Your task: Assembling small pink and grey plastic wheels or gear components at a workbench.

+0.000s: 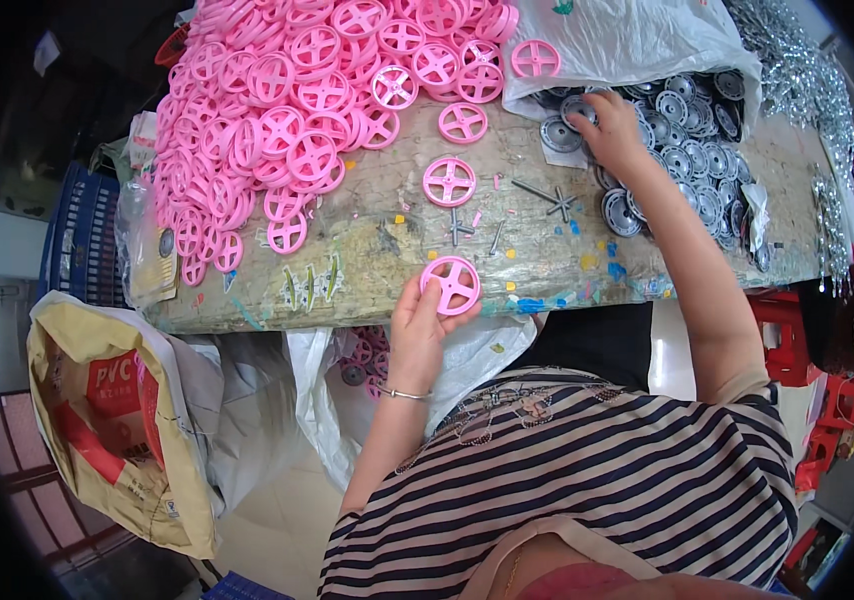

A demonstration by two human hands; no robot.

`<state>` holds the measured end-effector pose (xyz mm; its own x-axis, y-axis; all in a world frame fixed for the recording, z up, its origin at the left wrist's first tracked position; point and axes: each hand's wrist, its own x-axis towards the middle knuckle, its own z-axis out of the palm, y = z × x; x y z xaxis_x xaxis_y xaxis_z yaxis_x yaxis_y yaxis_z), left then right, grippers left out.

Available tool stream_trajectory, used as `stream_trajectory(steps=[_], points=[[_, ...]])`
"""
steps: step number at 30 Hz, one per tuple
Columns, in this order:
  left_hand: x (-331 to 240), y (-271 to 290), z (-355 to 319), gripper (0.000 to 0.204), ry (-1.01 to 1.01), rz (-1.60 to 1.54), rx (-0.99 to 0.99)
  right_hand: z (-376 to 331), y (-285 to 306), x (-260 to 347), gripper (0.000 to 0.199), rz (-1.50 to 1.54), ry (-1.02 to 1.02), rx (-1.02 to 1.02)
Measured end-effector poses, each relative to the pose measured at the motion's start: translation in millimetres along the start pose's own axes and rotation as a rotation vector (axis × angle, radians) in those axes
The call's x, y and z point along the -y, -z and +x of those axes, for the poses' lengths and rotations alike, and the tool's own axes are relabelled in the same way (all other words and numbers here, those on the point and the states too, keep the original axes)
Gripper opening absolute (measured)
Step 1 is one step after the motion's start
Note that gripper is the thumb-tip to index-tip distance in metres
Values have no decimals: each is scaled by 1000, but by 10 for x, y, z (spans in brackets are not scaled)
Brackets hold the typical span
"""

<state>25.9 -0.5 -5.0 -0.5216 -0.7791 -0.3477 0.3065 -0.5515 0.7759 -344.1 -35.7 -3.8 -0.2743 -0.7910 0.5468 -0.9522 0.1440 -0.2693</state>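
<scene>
Left hand (415,325) raised with fingers pinched; right hand (609,128) stretched far forward, palm down

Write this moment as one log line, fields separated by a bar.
left hand: holds pink wheel at table edge | right hand: on grey discs by plastic bag | pink wheel pile: upper left

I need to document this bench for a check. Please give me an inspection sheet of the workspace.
Surface: worn bench top with coloured scraps.
Job's things: left hand holds a pink wheel at the bench edge; right hand reaches into grey wheel discs.
Clutter: pile of pink wheels, metal axle pins, loose metal parts.
Fingers: left closed on the wheel; right unclear.
Cables: nothing seen.
Surroundings: yellow sack, blue crate, red stools.
</scene>
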Motion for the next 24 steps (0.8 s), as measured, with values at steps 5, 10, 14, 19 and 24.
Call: stream_trajectory(steps=[5,10,14,19,24], points=[[-17,42,-106,35,25,-65,29,144,-79,16,48,-291,-105,147],[-12,46,-100,35,29,-46,52,156,-43,-47,45,-35,-103,176],[-35,60,-60,37,-14,-5,19,0,305,816,25,780,-430,455],[-124,-114,-66,39,-57,-53,29,-623,499,1803,40,996,-212,578],[-97,-99,-109,43,-129,8,80,-881,344,1888,42,712,51,431]])
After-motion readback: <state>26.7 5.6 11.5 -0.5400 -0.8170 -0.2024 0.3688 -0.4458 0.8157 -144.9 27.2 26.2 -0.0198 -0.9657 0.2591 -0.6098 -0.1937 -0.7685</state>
